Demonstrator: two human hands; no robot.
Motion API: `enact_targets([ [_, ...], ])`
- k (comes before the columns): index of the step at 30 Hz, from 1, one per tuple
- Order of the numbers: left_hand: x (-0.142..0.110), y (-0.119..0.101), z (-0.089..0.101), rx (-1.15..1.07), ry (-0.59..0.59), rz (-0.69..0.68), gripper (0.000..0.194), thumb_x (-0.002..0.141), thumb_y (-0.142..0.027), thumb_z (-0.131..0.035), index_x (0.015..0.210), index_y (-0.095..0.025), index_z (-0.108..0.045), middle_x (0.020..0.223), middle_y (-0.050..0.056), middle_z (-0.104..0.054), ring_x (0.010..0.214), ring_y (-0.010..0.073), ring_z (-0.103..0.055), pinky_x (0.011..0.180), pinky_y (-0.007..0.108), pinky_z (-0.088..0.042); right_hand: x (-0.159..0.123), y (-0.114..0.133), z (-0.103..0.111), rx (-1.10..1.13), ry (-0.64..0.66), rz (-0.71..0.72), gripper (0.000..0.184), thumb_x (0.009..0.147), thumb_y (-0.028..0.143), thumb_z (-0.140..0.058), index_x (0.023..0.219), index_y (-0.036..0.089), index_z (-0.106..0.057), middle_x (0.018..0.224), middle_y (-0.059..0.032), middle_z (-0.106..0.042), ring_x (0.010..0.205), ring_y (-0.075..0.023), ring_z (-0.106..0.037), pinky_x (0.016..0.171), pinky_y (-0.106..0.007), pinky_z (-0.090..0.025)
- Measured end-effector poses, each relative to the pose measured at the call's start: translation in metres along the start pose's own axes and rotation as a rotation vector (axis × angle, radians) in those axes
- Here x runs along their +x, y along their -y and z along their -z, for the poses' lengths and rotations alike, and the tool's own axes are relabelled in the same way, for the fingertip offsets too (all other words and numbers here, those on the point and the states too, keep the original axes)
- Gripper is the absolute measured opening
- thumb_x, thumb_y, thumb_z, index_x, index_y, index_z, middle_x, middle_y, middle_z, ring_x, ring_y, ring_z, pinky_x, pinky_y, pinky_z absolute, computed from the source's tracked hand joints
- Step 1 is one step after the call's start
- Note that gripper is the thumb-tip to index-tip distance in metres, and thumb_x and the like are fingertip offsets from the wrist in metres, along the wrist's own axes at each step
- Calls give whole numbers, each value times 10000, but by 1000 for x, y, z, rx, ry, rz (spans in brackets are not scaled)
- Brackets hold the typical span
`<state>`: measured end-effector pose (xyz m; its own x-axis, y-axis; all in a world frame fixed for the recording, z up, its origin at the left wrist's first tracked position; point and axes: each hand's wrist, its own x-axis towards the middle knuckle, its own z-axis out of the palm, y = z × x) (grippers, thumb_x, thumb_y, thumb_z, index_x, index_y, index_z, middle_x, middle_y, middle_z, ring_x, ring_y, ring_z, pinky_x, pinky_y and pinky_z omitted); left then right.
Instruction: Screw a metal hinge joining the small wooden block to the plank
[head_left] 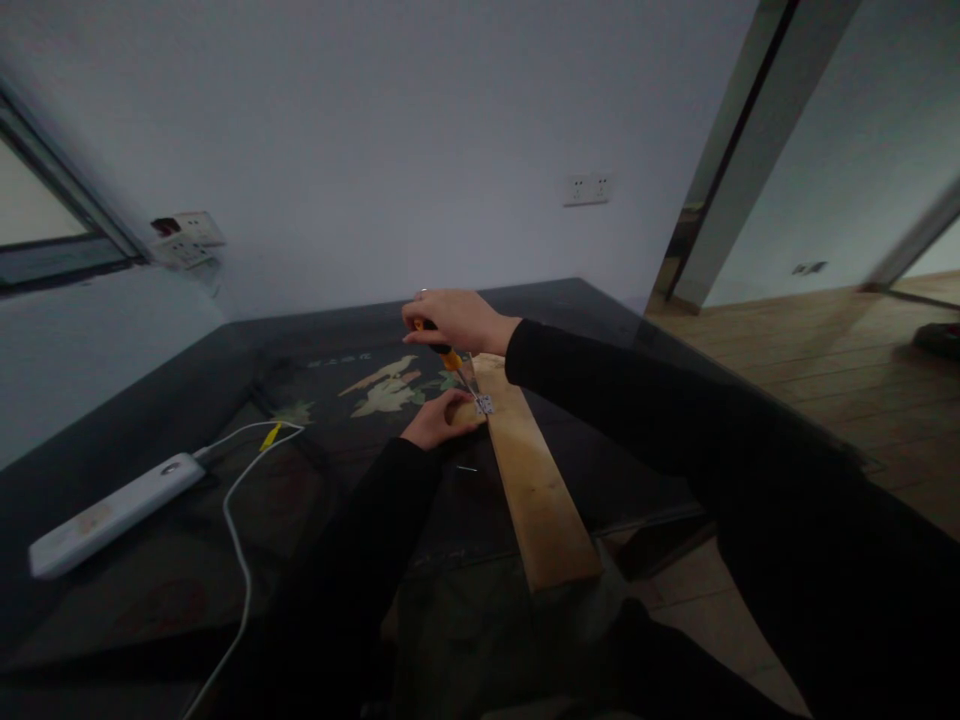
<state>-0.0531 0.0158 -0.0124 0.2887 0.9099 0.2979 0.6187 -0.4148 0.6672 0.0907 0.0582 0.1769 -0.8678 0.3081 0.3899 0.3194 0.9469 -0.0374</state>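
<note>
My right hand is closed around the black and orange handle of a screwdriver. The screwdriver slants down, its shaft reaching a small silver metal hinge. Beneath the hinge lies a long wooden board, which sticks out past the table's near edge. My left hand grips a small piece of wood beside the board, with the hinge at the place where the two pieces meet. A thin metal rod rests on the table just below my left hand.
The dark table bears a painted bird-and-flower pattern. On its left lies a white power strip with a white cable and a yellow tag. A wall with a socket stands behind.
</note>
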Motion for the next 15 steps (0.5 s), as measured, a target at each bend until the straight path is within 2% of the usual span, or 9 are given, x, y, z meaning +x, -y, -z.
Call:
enact_targets([
  [2,0,0,0,2,-1,-2,472,699,-390,-745,1093,-191,-578,1147,83,-676,1062,255,-641,966,429,-484,1,-1,-1,23,21,-7,311,949,371,-471,1082,138,-630,1092,-122,-616,923,-187,-530,761,-288,-349],
  [7,-1,-1,0,-28,8,11,481,686,-373,-755,1090,-183,-578,1150,94,-675,1059,254,-642,969,440,-479,7,-6,6,217,181,83,318,913,140,-448,1203,118,-578,1151,-118,-628,945,-149,-536,807,-257,-367],
  [9,-1,-3,0,-31,5,10,479,686,-364,-756,1092,-179,-579,1153,98,-674,1059,251,-640,969,442,-478,5,-6,9,245,185,108,269,907,168,-488,1147,135,-604,1099,-93,-649,909,-143,-540,789,-256,-365],
  [11,-1,-4,1,-34,3,10,471,694,-358,-753,1095,-180,-581,1144,97,-676,1052,246,-642,965,438,-480,2,-4,8,196,127,100,216,911,261,-531,1065,147,-630,1056,-85,-651,901,-153,-535,774,-265,-354],
  [13,-1,-5,1,-38,3,8,468,698,-355,-752,1097,-179,-583,1138,96,-678,1050,244,-642,965,433,-479,-1,-3,6,107,64,50,256,914,360,-539,1026,151,-634,1041,-93,-640,903,-171,-526,753,-276,-343],
  [15,-1,-6,1,-33,2,5,470,697,-354,-754,1098,-175,-585,1134,98,-678,1054,246,-639,967,431,-477,-2,-3,3,56,42,4,315,924,408,-513,1068,149,-618,1067,-108,-625,909,-182,-522,748,-280,-342],
])
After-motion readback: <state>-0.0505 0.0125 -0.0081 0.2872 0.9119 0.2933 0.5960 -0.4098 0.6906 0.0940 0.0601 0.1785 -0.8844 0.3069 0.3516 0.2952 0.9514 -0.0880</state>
